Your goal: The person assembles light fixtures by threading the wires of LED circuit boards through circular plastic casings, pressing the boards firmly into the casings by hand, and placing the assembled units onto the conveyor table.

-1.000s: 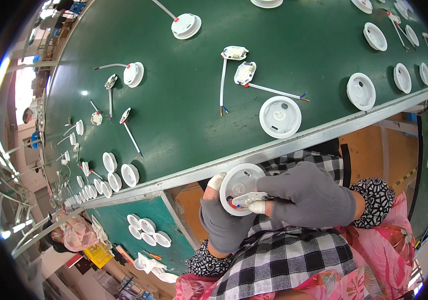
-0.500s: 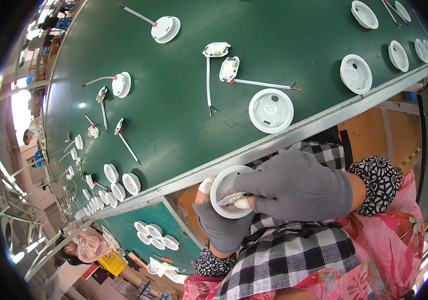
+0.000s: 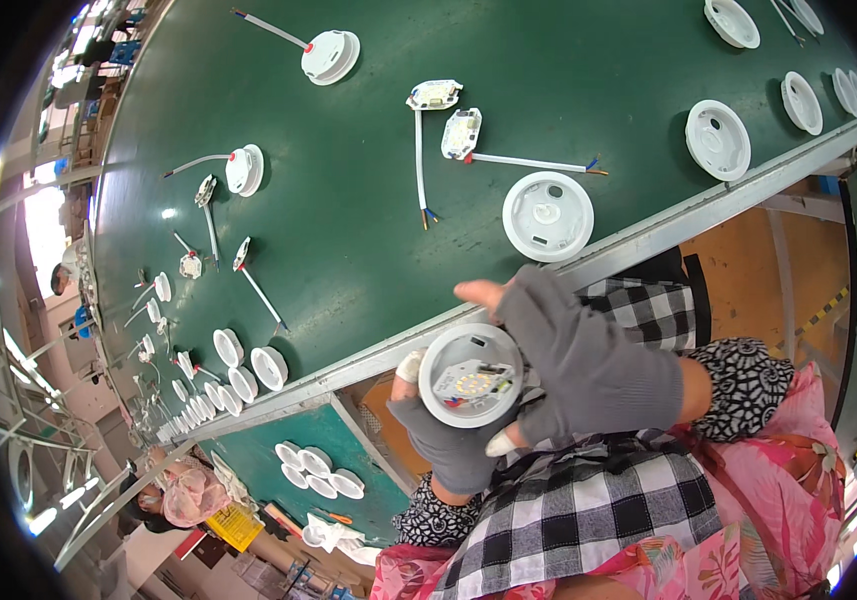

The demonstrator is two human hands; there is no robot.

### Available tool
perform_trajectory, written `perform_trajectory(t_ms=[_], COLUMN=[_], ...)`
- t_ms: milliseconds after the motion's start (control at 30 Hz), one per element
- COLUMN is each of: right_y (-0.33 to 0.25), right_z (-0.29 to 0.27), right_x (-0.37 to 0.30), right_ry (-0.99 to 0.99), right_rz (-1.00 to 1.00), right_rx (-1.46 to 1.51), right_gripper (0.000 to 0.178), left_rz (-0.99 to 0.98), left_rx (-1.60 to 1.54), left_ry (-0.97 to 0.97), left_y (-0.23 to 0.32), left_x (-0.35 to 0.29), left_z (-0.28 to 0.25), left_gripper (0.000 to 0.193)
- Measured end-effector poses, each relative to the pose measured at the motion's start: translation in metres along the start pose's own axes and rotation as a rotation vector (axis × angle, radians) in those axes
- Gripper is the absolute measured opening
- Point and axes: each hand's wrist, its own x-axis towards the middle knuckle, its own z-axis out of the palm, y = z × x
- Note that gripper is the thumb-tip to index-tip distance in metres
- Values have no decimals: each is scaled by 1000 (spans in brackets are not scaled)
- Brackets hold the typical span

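My left hand (image 3: 450,455), in a grey glove, grips a round white lamp housing (image 3: 445,350) in front of my lap, just below the table edge. Inside the housing lies a small white circuit board (image 3: 480,384) with yellow LED dots and bits of red and blue at its lower side. My right hand (image 3: 598,375), gloved too, is at the right of the housing with thumb and index finger spread apart and nothing between them. On the table beyond sit another white housing (image 3: 548,217) and two circuit boards (image 3: 461,134) with white cables.
A metal edge strip (image 3: 378,361) borders the green table (image 3: 348,220). Cabled lamp units (image 3: 330,57) and a row of white housings (image 3: 268,368) stand at the left, more housings (image 3: 717,140) at the right. Several white cups (image 3: 315,461) rest on a lower green surface.
My right hand has drawn back from the housing and its fingers have spread. The board, pinched on edge before, now lies face up inside the housing. My left hand keeps its hold.
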Motion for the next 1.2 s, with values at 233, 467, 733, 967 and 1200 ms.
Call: perform_trajectory(t_ms=[233,467,733,967,1200], right_y=[8,-1,-1,-3,-7], right_z=[24,8,8,12,4], right_x=[-3,-7,-10,-10,-8], right_ry=[111,67,0,-20,-88], right_rz=[-71,-85,-21,0,112], right_rx=[349,104,56,98,165], right_gripper=[88,86,91,90,87], left_rz=[49,-501,-236,-172,-265], left_rx=[-95,-710,-485,-201,-329], left_ry=[-150,-222,-362,-325,-287], left_y=[3,-31,-37,-35,-56], left_x=[3,-19,-12,-13,-32], left_z=[-8,-39,-44,-42,-41], left_gripper=[74,77,52,49,48])
